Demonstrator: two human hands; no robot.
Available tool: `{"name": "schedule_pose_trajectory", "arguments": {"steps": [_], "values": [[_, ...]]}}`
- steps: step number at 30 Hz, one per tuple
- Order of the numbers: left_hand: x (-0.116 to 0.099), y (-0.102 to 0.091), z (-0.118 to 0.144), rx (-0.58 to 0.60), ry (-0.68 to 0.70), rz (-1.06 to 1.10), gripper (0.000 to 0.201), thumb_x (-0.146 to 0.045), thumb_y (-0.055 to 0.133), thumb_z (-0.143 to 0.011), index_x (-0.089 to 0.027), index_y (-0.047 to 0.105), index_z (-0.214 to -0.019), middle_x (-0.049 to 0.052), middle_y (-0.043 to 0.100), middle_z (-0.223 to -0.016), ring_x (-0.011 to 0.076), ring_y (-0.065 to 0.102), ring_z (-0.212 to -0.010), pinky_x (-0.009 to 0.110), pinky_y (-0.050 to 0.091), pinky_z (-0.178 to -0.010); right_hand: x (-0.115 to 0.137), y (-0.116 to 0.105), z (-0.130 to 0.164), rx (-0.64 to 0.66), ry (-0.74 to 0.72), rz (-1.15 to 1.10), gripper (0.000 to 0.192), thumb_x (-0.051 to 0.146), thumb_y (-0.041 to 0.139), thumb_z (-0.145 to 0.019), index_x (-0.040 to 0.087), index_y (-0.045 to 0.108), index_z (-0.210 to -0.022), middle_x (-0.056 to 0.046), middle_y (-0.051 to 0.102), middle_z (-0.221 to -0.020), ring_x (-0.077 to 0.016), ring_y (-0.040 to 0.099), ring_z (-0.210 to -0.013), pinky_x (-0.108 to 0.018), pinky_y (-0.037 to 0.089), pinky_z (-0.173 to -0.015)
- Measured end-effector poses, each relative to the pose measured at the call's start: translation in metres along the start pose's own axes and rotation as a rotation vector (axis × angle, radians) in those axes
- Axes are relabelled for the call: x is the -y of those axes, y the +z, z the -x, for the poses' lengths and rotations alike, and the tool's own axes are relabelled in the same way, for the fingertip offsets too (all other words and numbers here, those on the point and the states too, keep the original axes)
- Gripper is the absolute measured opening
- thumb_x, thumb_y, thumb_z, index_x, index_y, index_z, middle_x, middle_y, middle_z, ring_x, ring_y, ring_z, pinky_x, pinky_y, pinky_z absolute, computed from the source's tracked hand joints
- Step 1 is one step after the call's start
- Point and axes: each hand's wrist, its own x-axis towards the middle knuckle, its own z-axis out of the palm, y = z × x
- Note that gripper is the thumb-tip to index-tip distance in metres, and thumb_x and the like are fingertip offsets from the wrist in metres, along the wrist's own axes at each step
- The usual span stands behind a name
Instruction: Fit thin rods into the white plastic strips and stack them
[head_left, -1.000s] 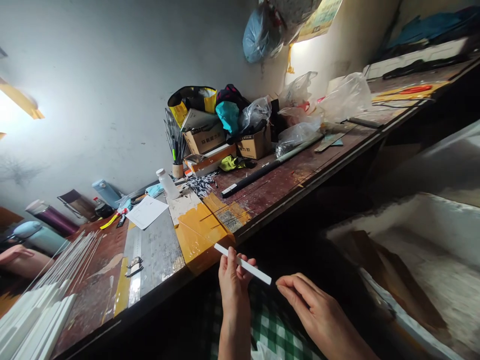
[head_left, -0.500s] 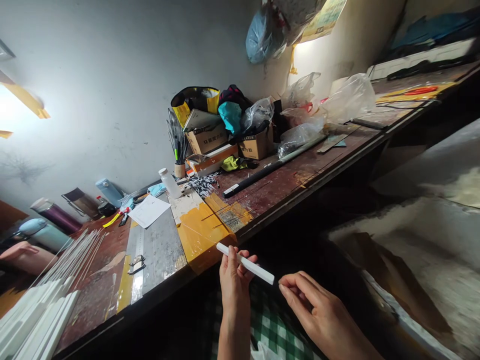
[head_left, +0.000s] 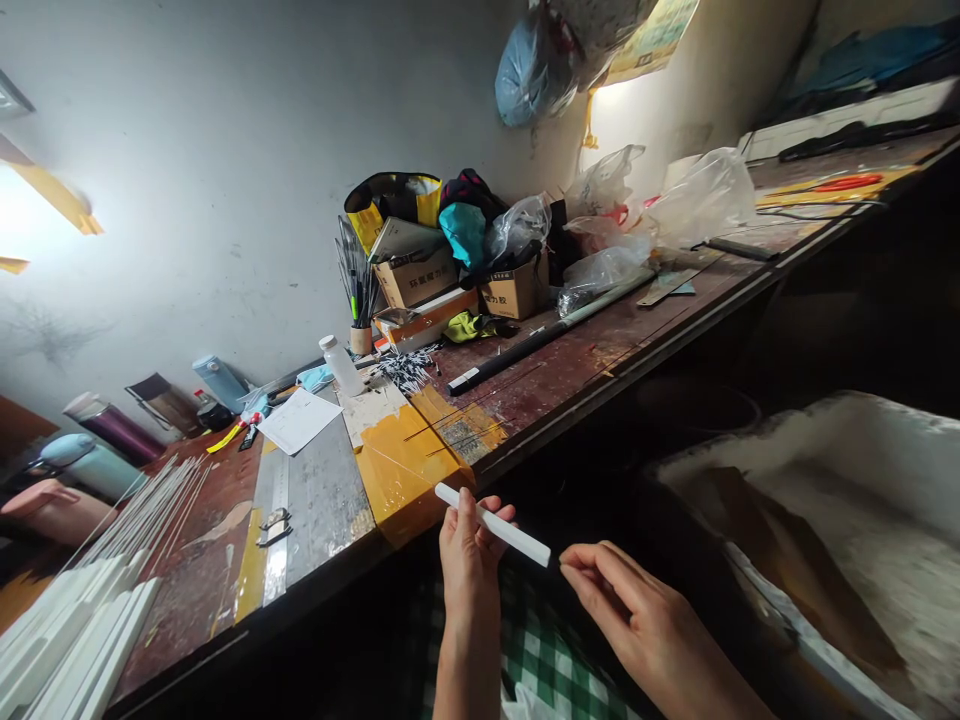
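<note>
view: head camera, looking forward and down, tilting sideways
nearness: sitting close over the table (head_left: 570, 370) edge

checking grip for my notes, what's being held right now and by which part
The left hand pinches a white stick near its middle. The right hand has its fingertips at the stick's right end; contact there cannot be told.

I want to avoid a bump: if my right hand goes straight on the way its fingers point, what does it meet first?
Most likely the near end of the white stick held by the left hand; the right hand has fingertips almost at it, though depth is unclear.
</note>
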Motion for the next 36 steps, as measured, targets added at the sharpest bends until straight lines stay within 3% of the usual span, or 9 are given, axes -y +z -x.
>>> {"name": "schedule_pose_trajectory", "arguments": {"steps": [13, 19, 31, 36], "values": [[0.0023, -0.0017, 0.0022, -0.018, 0.002, -0.017, 0.029, -0.036, 0.069, -0.08, -0.014, 0.051, -0.086, 0.011, 0.07, -0.086, 0.0207, 0.071, -0.07, 0.029, 0.056, -0.061, 0.0037, -0.0046, -0.0016, 0.012, -0.002, 0.044, 0.027, 0.033, 0.034, -0.1, 0.025, 0.055, -0.086, -0.001, 0.06, -0.076, -0.0153, 0.062, -0.064, -0.025, 0.052, -0.06], [0.0001, -0.0023, 0.0009, -0.005, 0.004, -0.009, 0.03, -0.037, 0.068, -0.08, -0.014, 0.052, -0.088, 0.013, 0.07, -0.09, 0.0218, 0.071, -0.074, 0.03, 0.056, -0.064, 0.0041, -0.0005, -0.0016, 0.017, -0.001, 0.047, 0.02, 0.036, 0.043, -0.097, 0.026, 0.055, -0.084, -0.001, 0.059, -0.077, -0.0148, 0.061, -0.063, -0.024, 0.051, -0.058], [-0.0016, -0.0024, 0.0001, -0.008, -0.01, -0.002, 0.029, -0.037, 0.066, -0.082, -0.014, 0.051, -0.087, 0.014, 0.071, -0.089, 0.0225, 0.071, -0.075, 0.029, 0.056, -0.064, 0.0028, -0.0026, -0.0076, 0.028, -0.021, 0.047, 0.031, 0.035, 0.034, -0.1, 0.025, 0.057, -0.08, 0.0, 0.063, -0.071, -0.0145, 0.063, -0.06, -0.024, 0.051, -0.058], [-0.0035, -0.0007, 0.0005, -0.012, -0.01, -0.006, 0.029, -0.036, 0.066, -0.082, -0.013, 0.051, -0.088, 0.014, 0.07, -0.09, 0.0223, 0.071, -0.076, 0.03, 0.056, -0.067, 0.0052, -0.0043, -0.005, 0.048, 0.009, 0.042, 0.017, 0.036, 0.043, -0.096, 0.027, 0.057, -0.094, 0.0, 0.067, -0.083, -0.0152, 0.066, -0.067, -0.022, 0.052, -0.059]]}}
